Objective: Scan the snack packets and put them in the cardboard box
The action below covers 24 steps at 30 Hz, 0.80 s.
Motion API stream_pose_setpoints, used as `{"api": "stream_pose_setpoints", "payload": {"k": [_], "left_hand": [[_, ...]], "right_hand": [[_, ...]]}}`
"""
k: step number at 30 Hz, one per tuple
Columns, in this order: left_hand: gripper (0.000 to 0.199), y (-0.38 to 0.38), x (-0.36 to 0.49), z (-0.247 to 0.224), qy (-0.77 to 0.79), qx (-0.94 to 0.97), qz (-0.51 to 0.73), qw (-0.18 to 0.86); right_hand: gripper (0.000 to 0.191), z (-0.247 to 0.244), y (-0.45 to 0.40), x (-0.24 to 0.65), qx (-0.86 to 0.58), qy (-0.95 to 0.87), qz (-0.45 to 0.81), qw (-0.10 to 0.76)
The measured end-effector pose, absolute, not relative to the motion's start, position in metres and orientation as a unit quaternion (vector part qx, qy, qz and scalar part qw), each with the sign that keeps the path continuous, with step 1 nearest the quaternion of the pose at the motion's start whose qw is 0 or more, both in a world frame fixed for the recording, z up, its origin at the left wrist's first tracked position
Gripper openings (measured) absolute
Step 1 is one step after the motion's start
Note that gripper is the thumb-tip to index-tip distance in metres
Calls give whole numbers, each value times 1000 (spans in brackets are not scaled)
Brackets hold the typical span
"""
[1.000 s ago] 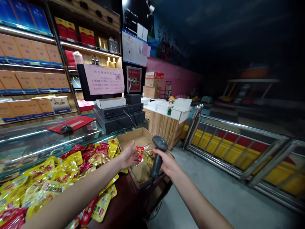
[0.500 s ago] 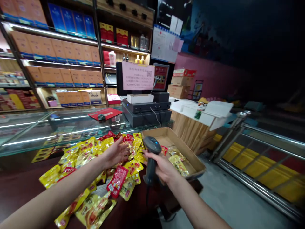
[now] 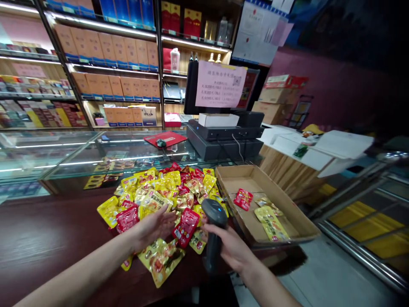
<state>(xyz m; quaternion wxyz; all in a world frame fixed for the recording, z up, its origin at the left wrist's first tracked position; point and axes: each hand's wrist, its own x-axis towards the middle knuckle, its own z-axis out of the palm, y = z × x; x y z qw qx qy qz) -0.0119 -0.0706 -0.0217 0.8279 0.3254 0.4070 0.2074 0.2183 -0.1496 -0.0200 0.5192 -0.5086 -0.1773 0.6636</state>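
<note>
A heap of yellow, red and gold snack packets (image 3: 159, 185) lies on the dark red counter (image 3: 38, 230). Over its front part, my left hand (image 3: 156, 228) is open with fingers spread, palm facing right, beside a red packet (image 3: 186, 227). My right hand (image 3: 231, 247) is wrapped round a dark barcode scanner (image 3: 214, 213), held upright at the heap's right edge. To the right is a shallow cardboard box (image 3: 236, 170) holding a red packet (image 3: 243, 199) and a yellow packet (image 3: 271, 222). A gold packet (image 3: 161, 260) lies nearest me.
Behind the heap are a glass showcase (image 3: 73, 160), a red mat (image 3: 174, 138) with a mouse (image 3: 161, 143), and a monitor (image 3: 191, 87) above a black cash drawer (image 3: 204, 147). A metal railing (image 3: 367, 251) stands at the right.
The view has turned left and down. My left hand has moved to the front part of the heap. The scanner stays in my right hand, and more of the box shows.
</note>
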Motion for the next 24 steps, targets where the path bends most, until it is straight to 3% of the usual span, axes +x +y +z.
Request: {"api": "stream_pose_setpoints", "payload": {"k": [6,13,24], "left_hand": [[59,-65,2,-40,455,357,180,795],[36,-61,12,-33,452,422,180,765],[32,-11,24,7,457,424,274,732]], "right_hand": [[38,-31,-153,206,-508,-171,663,523],[37,-31,-142,201,-499,-209,633,554],[33,32,-93,207,-454,-307,632,549]]}}
